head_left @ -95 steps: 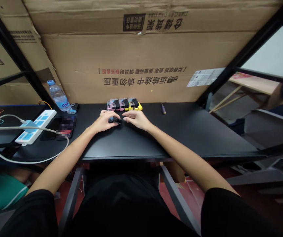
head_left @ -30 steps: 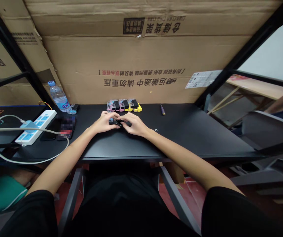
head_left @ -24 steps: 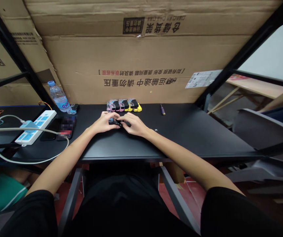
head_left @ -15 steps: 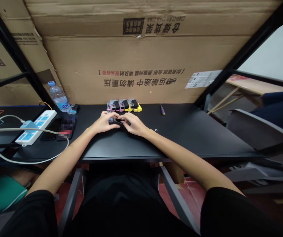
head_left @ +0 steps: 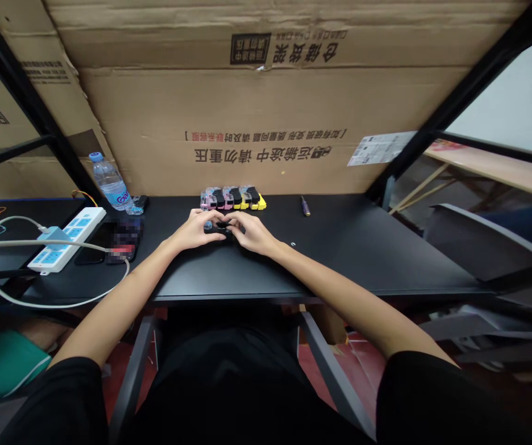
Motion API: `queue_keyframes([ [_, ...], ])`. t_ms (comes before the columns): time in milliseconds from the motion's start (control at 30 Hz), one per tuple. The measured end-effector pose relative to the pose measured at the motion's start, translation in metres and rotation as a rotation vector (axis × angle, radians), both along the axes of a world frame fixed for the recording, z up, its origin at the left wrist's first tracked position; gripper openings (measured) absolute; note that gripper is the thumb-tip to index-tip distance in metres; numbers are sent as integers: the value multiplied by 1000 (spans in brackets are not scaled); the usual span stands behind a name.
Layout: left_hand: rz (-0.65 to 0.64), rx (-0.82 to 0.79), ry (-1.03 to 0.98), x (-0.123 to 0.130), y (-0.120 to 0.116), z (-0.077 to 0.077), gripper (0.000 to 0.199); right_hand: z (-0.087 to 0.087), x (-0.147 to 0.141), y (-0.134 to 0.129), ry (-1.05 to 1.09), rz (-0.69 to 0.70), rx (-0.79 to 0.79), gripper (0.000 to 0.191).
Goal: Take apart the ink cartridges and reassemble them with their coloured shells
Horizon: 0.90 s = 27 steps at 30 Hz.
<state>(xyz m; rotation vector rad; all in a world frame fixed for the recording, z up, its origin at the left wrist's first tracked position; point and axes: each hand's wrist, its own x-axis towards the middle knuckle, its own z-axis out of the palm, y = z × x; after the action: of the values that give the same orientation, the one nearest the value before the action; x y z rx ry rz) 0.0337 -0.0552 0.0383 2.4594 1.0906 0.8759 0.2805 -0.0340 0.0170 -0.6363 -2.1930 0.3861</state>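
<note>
Near the middle of the black table, my left hand (head_left: 196,230) curls its thumb and fingers around a small black ink cartridge-like piece (head_left: 221,235) with a clear bluish end. My right hand (head_left: 253,233) pinches the same piece from the other side, its fingertips meeting those of the left. Fingers hide much of the piece, so its exact shape cannot be made out. Just behind my hands stands a row of small clear cartridges with black parts (head_left: 233,198), some pink and some yellow.
A purple-handled screwdriver (head_left: 305,206) and a tiny white bit (head_left: 292,244) lie to the right. On the left are a water bottle (head_left: 111,181), a white power strip (head_left: 67,241), a looping white cable and phones. Cardboard (head_left: 247,102) walls the back. Someone's green clothing (head_left: 6,364) shows lower left.
The fingers of my right hand have shifted slightly on the black piece. Otherwise both hands stay in the same place.
</note>
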Motion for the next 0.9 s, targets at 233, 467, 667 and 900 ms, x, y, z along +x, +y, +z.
queue_keyframes([
  [233,136,99,100,-6,2,4,35,-6,15,28,39,-91,-198,24],
  [467,341,-27,92,-23,13,-2,28,-6,33,43,50,-239,-235,30],
  [667,163,-35,26,-17,11,2,32,-11,30,38,-152,-110,-107,37],
  [900,61,-109,207,-17,5,1,52,-15,31,41,-163,-158,-144,48],
])
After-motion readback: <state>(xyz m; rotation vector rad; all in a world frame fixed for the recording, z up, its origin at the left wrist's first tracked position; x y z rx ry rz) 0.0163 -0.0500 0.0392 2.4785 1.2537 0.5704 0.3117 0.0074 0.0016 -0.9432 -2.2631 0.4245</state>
